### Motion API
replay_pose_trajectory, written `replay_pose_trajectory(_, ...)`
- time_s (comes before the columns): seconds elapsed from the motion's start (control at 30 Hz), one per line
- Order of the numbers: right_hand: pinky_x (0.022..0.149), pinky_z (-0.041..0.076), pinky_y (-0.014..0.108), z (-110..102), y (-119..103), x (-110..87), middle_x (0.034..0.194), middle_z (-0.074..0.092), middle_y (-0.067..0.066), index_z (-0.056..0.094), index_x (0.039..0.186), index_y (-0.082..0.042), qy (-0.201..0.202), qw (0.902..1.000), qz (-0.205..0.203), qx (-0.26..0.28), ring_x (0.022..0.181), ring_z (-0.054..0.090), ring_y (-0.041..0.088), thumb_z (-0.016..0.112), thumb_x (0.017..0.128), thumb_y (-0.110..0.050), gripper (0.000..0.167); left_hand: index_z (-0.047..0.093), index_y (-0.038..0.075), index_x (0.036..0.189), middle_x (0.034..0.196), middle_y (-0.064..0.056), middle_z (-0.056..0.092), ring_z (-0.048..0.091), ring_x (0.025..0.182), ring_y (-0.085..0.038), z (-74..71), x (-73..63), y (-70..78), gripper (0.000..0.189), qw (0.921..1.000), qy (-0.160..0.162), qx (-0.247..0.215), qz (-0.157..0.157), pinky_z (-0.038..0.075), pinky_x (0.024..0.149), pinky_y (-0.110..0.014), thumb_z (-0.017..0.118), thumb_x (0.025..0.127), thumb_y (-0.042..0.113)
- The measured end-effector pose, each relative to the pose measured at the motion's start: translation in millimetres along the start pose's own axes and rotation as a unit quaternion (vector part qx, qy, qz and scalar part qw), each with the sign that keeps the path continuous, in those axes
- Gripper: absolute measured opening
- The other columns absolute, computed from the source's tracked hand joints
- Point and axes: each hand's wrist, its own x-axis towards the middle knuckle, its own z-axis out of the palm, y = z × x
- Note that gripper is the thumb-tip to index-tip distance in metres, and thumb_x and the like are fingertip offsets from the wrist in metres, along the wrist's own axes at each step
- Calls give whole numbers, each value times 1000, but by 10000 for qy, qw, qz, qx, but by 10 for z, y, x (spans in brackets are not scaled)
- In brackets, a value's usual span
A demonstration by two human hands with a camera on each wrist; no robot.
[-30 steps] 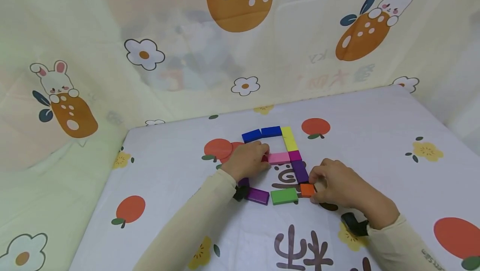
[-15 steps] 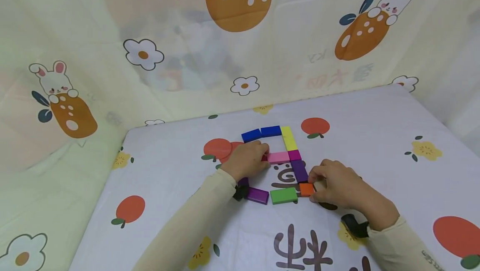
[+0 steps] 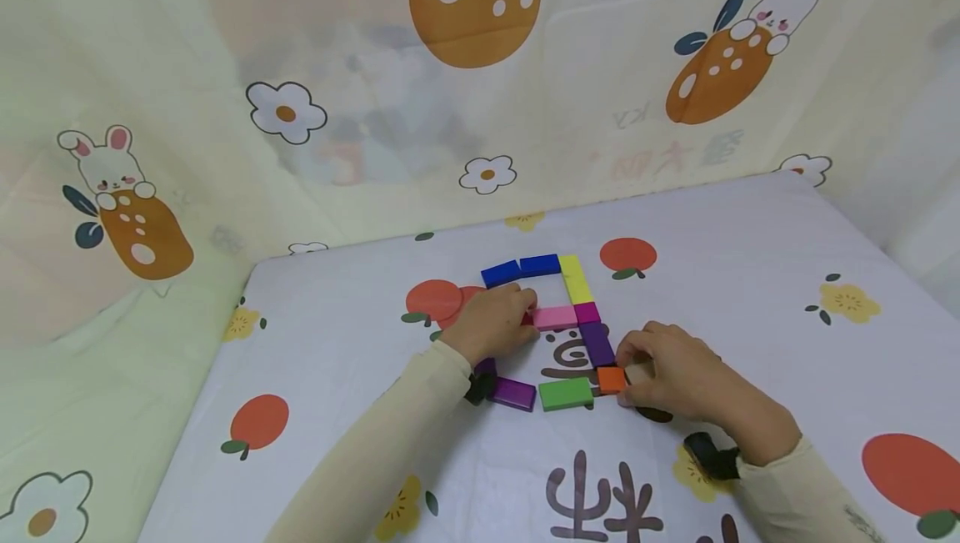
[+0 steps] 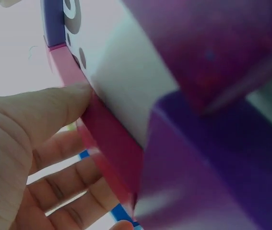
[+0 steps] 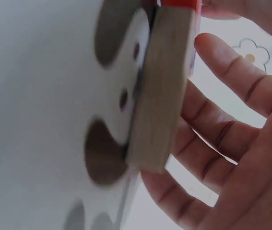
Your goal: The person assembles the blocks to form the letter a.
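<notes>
Coloured flat blocks lie on the tablecloth in a figure of joined outlines. My left hand (image 3: 491,324) rests at its middle bar, thumb and fingers pinching a crimson block (image 4: 114,143) that continues from a pink block (image 3: 555,318). On the right side, my right hand (image 3: 678,368) holds a plain wooden block (image 5: 159,91) against the right of an orange block (image 3: 611,380). A dark purple block (image 3: 597,344) and a magenta block (image 3: 587,312) run upward from there. My left hand and wrist hide part of the figure's left side.
Two blue blocks (image 3: 540,265) and a yellow block (image 3: 576,279) form the far end. A green block (image 3: 566,394) and a purple block (image 3: 514,394) lie along the near side, with a small gap between them. A patterned curtain (image 3: 360,42) hangs behind the table.
</notes>
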Motion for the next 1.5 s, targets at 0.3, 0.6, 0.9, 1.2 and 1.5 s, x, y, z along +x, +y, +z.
replay_pose_trajectory(0.3,72,49,35,-105,168,-131,99,61,3,76,106,-12,90,9999,94,47,89,53,22,94,71,-18,40,71,18,130,115,1,68,61,99,-13,-86,-415,228,46,9964,-41,-64,848,53,83,-26,74,95,47)
replay_pose_trajectory(0.6,66,44,29,-96,197,-115,91,57,0,78,103,-12,115,9999,67,36,81,50,17,90,75,-8,31,72,21,127,110,6,68,58,100,-10,106,-578,390,48,9922,-199,75,1228,49,97,-33,78,90,51)
replay_pose_trajectory(0.9,67,44,31,-106,206,-117,91,57,0,77,104,-13,134,9998,124,48,81,51,17,88,78,-8,29,71,21,127,105,8,68,58,97,-9,130,-598,419,43,9910,-109,81,1329,46,103,-36,77,93,46)
replay_pose_trajectory(1.2,67,44,31,-104,203,-108,93,58,0,77,105,-13,108,9998,178,30,82,51,18,88,78,-8,30,70,20,130,115,5,70,62,105,-11,152,-588,412,45,9907,-63,139,1356,46,107,-39,76,94,46)
replay_pose_trajectory(1.5,69,46,33,-93,215,-105,96,59,1,77,107,-14,112,9997,219,49,84,53,18,85,79,-5,31,70,22,133,126,4,70,63,116,-13,171,-575,419,46,9905,41,276,1349,45,110,-40,75,95,47)
